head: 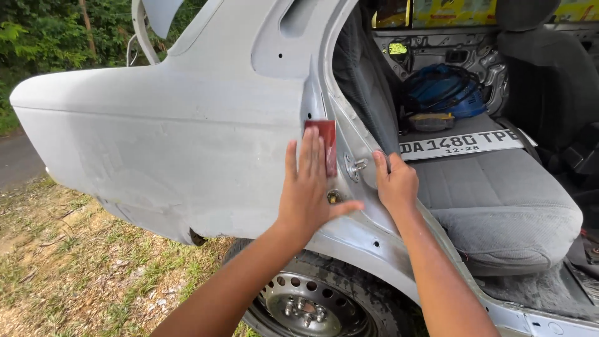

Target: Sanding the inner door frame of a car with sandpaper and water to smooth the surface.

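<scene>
Left hand (310, 187) flat on red sanding sheet (322, 143) against grey car panel (168, 143), right hand (395, 182) gripping door frame (359, 146)

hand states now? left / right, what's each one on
Left hand: open and flat, pressing a red sanding sheet against the grey car panel.
Right hand: fingers curled on the door-opening edge, holding nothing loose.
</scene>
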